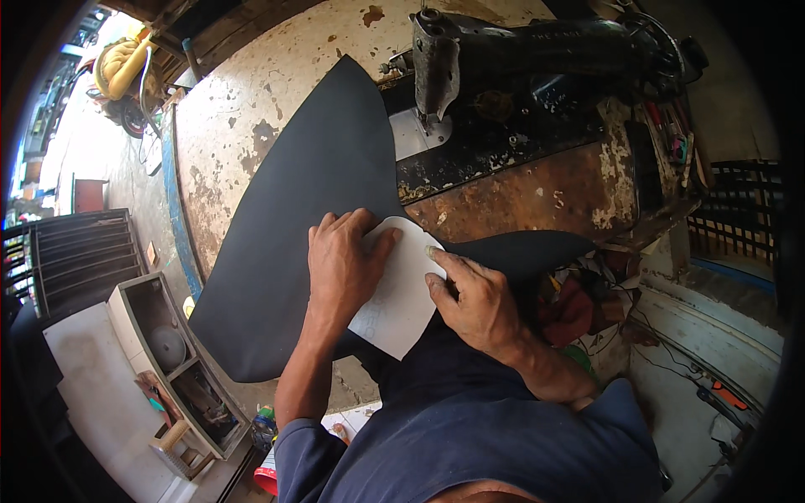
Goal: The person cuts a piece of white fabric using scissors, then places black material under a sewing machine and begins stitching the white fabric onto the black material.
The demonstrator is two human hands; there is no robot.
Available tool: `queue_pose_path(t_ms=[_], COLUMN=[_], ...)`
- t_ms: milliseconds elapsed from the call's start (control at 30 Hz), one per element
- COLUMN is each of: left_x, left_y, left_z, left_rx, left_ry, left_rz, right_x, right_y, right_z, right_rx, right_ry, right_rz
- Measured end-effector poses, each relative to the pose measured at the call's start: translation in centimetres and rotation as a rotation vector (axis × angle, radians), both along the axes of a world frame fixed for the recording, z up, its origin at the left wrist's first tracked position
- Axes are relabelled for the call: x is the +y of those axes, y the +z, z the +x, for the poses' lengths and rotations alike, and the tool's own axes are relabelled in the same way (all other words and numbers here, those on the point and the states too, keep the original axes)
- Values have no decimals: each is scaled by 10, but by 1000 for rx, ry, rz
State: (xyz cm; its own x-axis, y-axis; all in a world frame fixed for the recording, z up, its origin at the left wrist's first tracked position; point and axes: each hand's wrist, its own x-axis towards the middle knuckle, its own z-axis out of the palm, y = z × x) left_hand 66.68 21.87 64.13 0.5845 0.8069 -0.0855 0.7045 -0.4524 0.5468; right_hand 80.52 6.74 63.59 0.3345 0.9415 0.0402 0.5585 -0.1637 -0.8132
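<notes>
White panel [398, 310] lying partly over the black sheet [293, 218], just in front of the lap, pointed lower end toward the body. Right hand [480, 306] narrow at the panel's right edge, seemingly pinching between thumb and forefinger. Left hand [340, 268] with bent fingers on the sheet and thumb on the panel; with the underside hidden, cannot tell about any grip from beneath.

Could twist out of line under uneven pressure from the 2 hands. Might crease at the pinched edge from too hard a squeeze. Could also drag the sheet toward the lap, or snag its border beside the pale plate [422, 136] of the sewing machine [537, 54].

Bare desk [251, 101] past the sheet's upper-left edge, offering room as far as the blue strip [173, 197]. Tighter at the upper right, against the machine. To the right, dark red cloth [570, 314] near the sheet's right-hand lobe; at the lower left, a compartmented box [130, 335].
</notes>
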Motion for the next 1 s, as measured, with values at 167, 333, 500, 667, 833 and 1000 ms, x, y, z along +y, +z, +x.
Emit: queue_pose_path(t_ms=[167,333,500,667,833,1000], left_x=[-1,0,-1,3,10,15], left_y=[-1,-3,-1,-2,2,-1], left_z=[-1,0,0,-2,-1,-2], left_rx=[-5,1,-2,-32,-22,-52], left_ry=[0,-2,-6,-18,-4,-10], left_rz=[-8,-6,-15,2,-50,-29], right_x=[-3,0,9,15,27,40], right_y=[1,10,12,11,16,7], right_z=[-2,1,3,8,8,7], right_rx=[-41,-185,-470,-662,-762,-695], right_ry=[-18,37,129,305,371,347], right_rz=[17,-53,73,-58,18,9])
